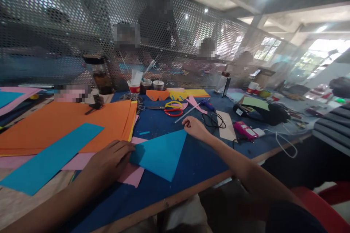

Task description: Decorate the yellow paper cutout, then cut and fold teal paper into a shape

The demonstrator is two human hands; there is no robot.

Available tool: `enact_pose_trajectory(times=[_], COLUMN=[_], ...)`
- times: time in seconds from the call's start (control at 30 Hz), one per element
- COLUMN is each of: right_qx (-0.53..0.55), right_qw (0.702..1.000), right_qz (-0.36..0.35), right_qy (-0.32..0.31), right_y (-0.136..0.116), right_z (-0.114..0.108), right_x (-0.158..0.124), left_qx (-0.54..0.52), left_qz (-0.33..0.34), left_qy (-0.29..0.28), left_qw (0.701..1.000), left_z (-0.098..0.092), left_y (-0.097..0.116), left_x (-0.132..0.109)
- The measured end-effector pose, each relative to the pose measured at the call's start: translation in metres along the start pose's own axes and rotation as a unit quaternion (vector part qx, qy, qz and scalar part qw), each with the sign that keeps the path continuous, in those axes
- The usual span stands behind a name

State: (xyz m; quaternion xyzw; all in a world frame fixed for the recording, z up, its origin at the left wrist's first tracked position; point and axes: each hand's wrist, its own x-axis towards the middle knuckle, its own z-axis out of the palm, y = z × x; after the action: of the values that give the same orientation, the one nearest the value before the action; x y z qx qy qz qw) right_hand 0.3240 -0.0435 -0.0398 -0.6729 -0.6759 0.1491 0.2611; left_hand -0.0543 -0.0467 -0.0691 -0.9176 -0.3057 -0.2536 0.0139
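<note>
A teal paper folded into a triangle [161, 153] lies on the blue table [197, 167] in front of me. My left hand [111, 158] presses flat on its left corner, fingers together and stretched out. My right hand [193, 127] pinches the triangle's far right tip, fingers curled. Under the triangle lies a pink sheet [131, 174].
A stack of orange sheets [71, 120] and a teal strip [51, 158] lie at left. Scissors [171, 109], paper cups [133, 86], a glue gun [207, 105], black cable [214, 120] and a pink device [244, 130] sit beyond. A perforated metal screen [82, 25] backs the table; people sit behind it.
</note>
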Motion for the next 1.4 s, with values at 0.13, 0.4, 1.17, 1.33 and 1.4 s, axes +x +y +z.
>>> enact_pose_trajectory(times=[0.13,0.4,1.17,1.33,1.4], right_qx=[0.011,0.038,0.037,0.037,0.039], right_qw=[1.000,0.994,0.964,0.965,0.965], right_qz=[0.000,-0.066,-0.260,-0.256,-0.255], right_qy=[0.017,0.076,-0.049,-0.051,-0.051], right_y=[0.013,0.010,-0.009,-0.010,-0.010], right_z=[-0.002,-0.004,0.001,0.000,0.000], right_x=[0.001,-0.004,-0.024,-0.025,-0.025], left_qx=[-0.003,-0.039,-0.173,-0.183,-0.185], left_qz=[-0.017,-0.101,-0.332,-0.338,-0.333], left_qy=[-0.004,-0.041,-0.310,-0.291,-0.281], left_qw=[1.000,0.993,0.874,0.876,0.881], left_z=[0.001,-0.008,-0.021,-0.020,-0.022], left_y=[-0.001,0.001,-0.017,-0.025,-0.026], left_x=[-0.001,0.007,0.097,0.088,0.085])
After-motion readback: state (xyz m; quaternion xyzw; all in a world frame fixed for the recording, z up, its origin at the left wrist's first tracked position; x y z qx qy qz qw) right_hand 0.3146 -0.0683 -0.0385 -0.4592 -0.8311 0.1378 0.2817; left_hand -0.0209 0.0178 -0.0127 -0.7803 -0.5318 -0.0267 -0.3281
